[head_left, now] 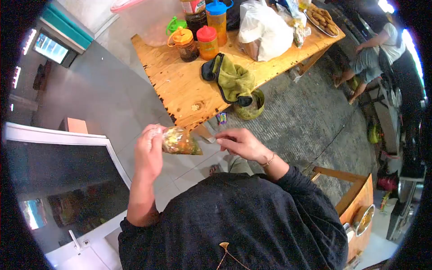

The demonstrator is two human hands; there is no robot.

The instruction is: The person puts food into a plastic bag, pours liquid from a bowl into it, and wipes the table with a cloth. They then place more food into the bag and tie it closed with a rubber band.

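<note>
My left hand (150, 150) is closed around the gathered top of a clear plastic bag (182, 143). Inside the bag is food with green, orange and pale yellow pieces and some liquid. My right hand (242, 145), a bracelet at its wrist, is closed in a pinch to the right of the bag and apart from it. A small whitish, see-through bit (209, 139) shows at its fingertips; I cannot make out what it is. Both hands are in front of the near corner of the wooden table (180, 96).
On the table are a green cloth (235, 80), sauce bottles with orange (184, 42) and red (208, 41) lids, a white plastic bag (265, 33) and a plate of fried food (321, 20). A green bucket (252, 108) stands below. A person (375, 49) sits at the right.
</note>
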